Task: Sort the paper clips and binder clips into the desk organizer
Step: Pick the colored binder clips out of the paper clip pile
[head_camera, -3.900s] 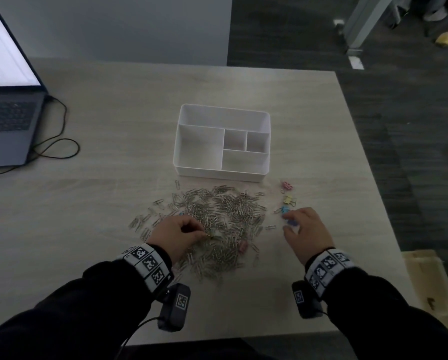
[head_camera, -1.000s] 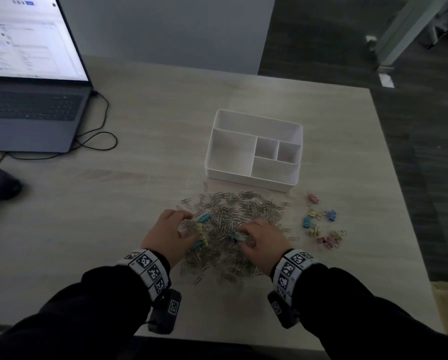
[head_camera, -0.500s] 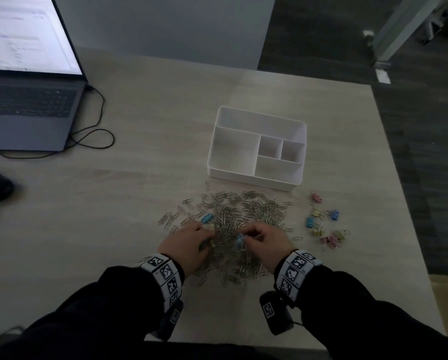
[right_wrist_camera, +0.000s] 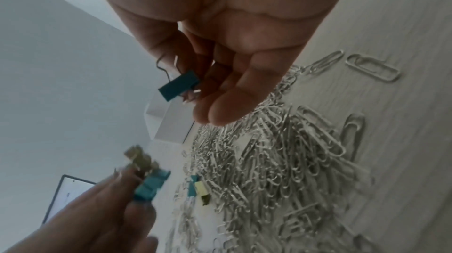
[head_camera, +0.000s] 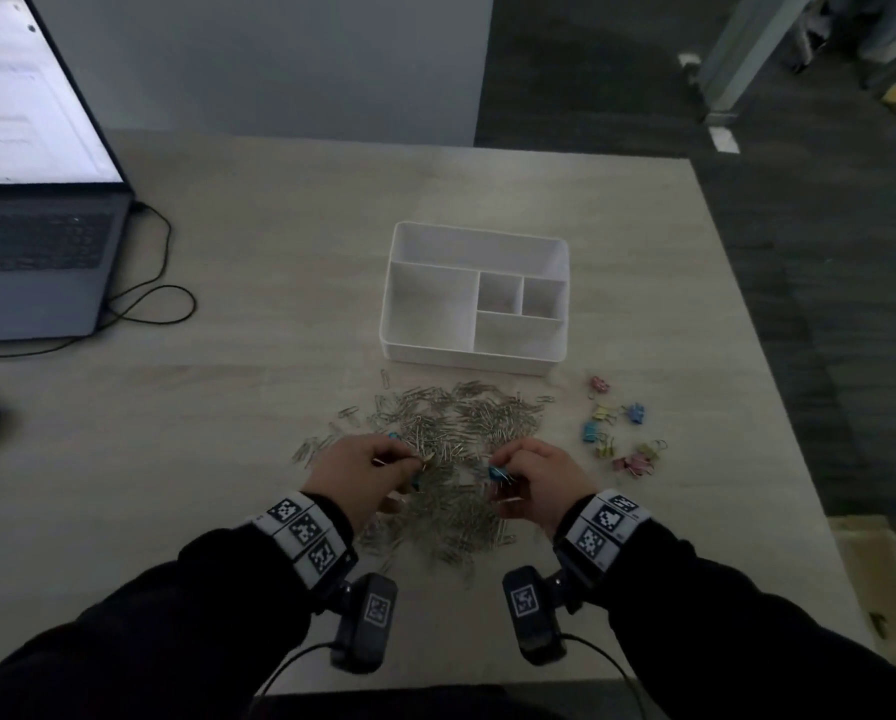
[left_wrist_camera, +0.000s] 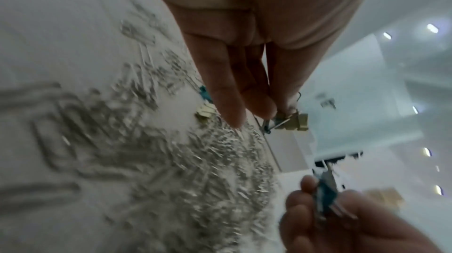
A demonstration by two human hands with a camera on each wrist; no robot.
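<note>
My sleeves and the tagged wristbands sit nearest, at the table's (head_camera: 228, 511) near edge; just beyond them both hands work over the heap of silver paper clips (head_camera: 456, 459); my left hand (head_camera: 363, 472) has its fingertips pinched together on a yellowish binder clip (left_wrist_camera: 297, 121), with a teal one seemingly held alongside it in the right wrist view, though that part is blurred; my right hand (head_camera: 542, 480) pinches the wire handles of a blue binder clip (right_wrist_camera: 178, 88), the other fingers loosely curled beneath; a teal and a pale yellow clip (right_wrist_camera: 197, 187) lie in the heap beside my left hand; to the right of the heap, apart from it, a small scatter of coloured binder clips (head_camera: 620, 433) lies on the wood; farther off stands the white desk organizer (head_camera: 477, 298), just behind the heap, its five compartments holding nothing; at far left an open laptop (head_camera: 35, 215) glows, its black cable (head_camera: 150, 298) looping across the table.
</note>
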